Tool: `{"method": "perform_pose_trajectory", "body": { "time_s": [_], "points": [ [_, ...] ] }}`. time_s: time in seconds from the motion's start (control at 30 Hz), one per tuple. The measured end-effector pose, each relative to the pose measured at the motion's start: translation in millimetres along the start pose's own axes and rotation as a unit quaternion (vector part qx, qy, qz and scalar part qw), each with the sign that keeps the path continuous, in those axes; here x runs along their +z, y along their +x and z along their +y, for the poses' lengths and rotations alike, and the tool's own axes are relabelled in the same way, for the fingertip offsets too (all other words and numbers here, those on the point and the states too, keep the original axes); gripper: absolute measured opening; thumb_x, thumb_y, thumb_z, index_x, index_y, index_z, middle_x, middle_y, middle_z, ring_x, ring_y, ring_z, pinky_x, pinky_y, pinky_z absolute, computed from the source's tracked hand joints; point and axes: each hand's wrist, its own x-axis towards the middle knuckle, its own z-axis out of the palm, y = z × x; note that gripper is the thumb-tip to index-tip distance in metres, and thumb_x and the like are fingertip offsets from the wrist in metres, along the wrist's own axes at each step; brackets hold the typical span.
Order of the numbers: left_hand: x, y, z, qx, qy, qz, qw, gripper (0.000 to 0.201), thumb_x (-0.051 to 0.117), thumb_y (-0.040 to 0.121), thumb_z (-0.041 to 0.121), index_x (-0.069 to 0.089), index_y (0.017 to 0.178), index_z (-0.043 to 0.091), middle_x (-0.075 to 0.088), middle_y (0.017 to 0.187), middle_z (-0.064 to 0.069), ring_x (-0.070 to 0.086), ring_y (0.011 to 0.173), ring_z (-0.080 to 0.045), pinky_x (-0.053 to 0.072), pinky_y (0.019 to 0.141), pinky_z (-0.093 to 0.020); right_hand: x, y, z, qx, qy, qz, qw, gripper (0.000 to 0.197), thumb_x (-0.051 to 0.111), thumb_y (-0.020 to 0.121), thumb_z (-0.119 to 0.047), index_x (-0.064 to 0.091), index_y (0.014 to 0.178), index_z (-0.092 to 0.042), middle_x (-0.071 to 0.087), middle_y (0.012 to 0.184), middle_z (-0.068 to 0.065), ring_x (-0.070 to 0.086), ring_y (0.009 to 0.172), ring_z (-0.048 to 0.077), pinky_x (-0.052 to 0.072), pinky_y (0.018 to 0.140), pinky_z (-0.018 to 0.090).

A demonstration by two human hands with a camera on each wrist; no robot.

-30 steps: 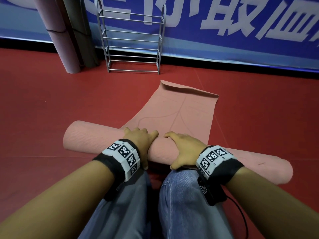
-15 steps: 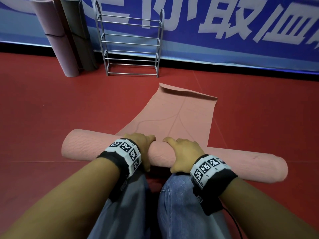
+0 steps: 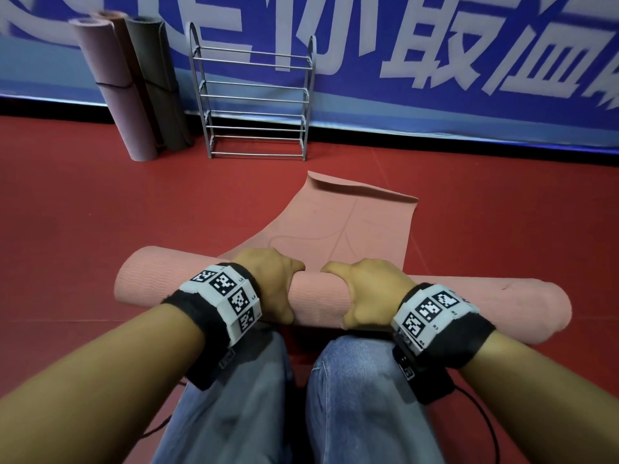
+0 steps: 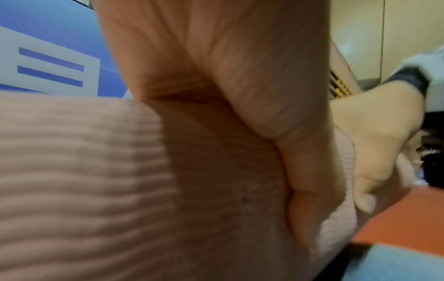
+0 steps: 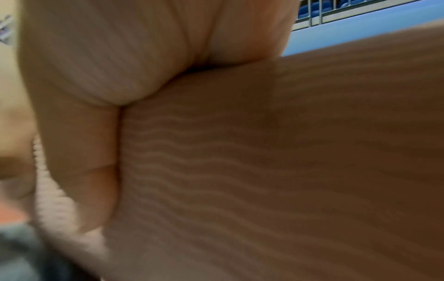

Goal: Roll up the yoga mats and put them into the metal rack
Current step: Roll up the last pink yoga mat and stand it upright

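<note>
The left hand [image 3: 272, 283] and the right hand [image 3: 368, 289] both curl over the rolled part of the pink yoga mat [image 3: 318, 301], fingers over its far side and thumbs on the near side, gripping it near the middle. The roll lies on the red floor [image 3: 83, 212] with its long axis left to right, and its flat unrolled end points toward the metal rack [image 3: 256, 95] at the wall. Both forearms reach forward over the knees, wrists just above the roll.
</note>
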Motion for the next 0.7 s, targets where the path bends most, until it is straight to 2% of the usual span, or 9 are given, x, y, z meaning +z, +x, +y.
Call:
{"method": "perform_pose_trajectory", "body": {
  "time_s": [0.1,0.17,0.3,0.37,0.43,0.5,0.57,0.63,0.7],
  "points": [
    [-15.0,-1.1,1.4,0.009,-0.044,-0.043,0.998,0.048,0.081,0.057,0.046,0.062,0.099,0.034,0.062,0.072,0.015,0.060,0.072,-0.008,0.045,0.066,-0.019,-13.5,-5.6,3.5,-0.012,0.030,-0.020,0.999,0.072,0.086,0.059,-0.036,0.050,0.122,-0.038,0.065,0.092,-0.007,0.060,0.084,0.016,0.045,0.069,0.026],
    [-23.0,3.5,2.6,0.019,-0.074,-0.084,0.994,0.053,0.086,0.056,0.043,0.065,0.103,0.031,0.067,0.080,0.015,0.064,0.078,-0.008,0.052,0.073,-0.021,-18.3,-7.2,6.8,-0.019,0.059,-0.037,0.997,0.073,0.089,0.057,-0.034,0.053,0.121,-0.035,0.065,0.093,-0.009,0.061,0.088,0.015,0.048,0.075,0.027],
    [-15.6,7.5,3.9,0.023,-0.101,-0.138,0.985,0.068,0.088,0.062,0.040,0.056,0.120,0.026,0.065,0.096,0.011,0.060,0.089,-0.012,0.047,0.080,-0.022,-7.4,-4.2,11.6,-0.021,0.101,-0.081,0.991,0.076,0.092,0.055,-0.032,0.054,0.121,-0.032,0.067,0.100,-0.008,0.061,0.093,0.015,0.049,0.080,0.026],
    [-3.1,3.1,2.7,0.032,-0.079,-0.107,0.991,0.087,0.087,0.061,0.048,0.041,0.133,0.031,0.059,0.116,0.005,0.056,0.105,-0.017,0.046,0.091,-0.031,5.2,-0.9,14.8,-0.010,0.128,-0.101,0.987,0.079,0.092,0.056,-0.032,0.051,0.124,-0.034,0.065,0.105,-0.007,0.060,0.097,0.015,0.049,0.082,0.027],
    [7.8,-3.6,0.9,0.040,0.006,-0.038,0.998,0.101,0.083,0.057,0.058,0.028,0.139,0.036,0.048,0.129,0.001,0.048,0.118,-0.023,0.041,0.099,-0.043,14.1,4.0,19.9,0.008,0.167,-0.115,0.979,0.084,0.091,0.058,-0.031,0.046,0.128,-0.036,0.063,0.110,-0.007,0.058,0.103,0.015,0.048,0.087,0.029],
    [17.6,-8.8,2.2,0.038,0.075,-0.014,0.996,0.110,0.083,0.053,0.061,0.022,0.141,0.035,0.042,0.133,-0.001,0.044,0.122,-0.026,0.035,0.103,-0.051,17.9,9.4,22.3,0.017,0.192,-0.135,0.972,0.092,0.090,0.060,-0.029,0.039,0.135,-0.037,0.060,0.117,-0.005,0.056,0.108,0.016,0.047,0.093,0.031],
    [24.2,-8.8,5.7,0.024,0.100,-0.027,0.994,0.116,0.085,0.051,0.059,0.018,0.143,0.033,0.040,0.136,-0.005,0.042,0.124,-0.029,0.032,0.104,-0.057,19.2,13.3,21.5,0.019,0.202,-0.150,0.968,0.102,0.090,0.060,-0.028,0.030,0.141,-0.039,0.054,0.126,-0.003,0.052,0.114,0.017,0.045,0.098,0.032],
    [27.1,-4.3,6.6,0.003,0.095,-0.036,0.995,0.115,0.086,0.053,0.054,0.018,0.143,0.032,0.040,0.136,-0.007,0.042,0.125,-0.031,0.032,0.104,-0.059,21.1,15.0,20.4,0.018,0.199,-0.141,0.970,0.108,0.091,0.059,-0.030,0.024,0.143,-0.040,0.044,0.133,-0.001,0.045,0.120,0.018,0.040,0.103,0.034],
    [26.6,0.9,4.9,-0.008,0.072,-0.030,0.997,0.105,0.085,0.056,0.050,0.024,0.140,0.033,0.044,0.132,-0.006,0.044,0.121,-0.030,0.035,0.099,-0.056,20.8,15.1,19.5,0.012,0.151,-0.107,0.983,0.109,0.090,0.058,-0.036,0.022,0.143,-0.040,0.037,0.132,0.000,0.036,0.123,0.019,0.036,0.105,0.039]
  ]
}}
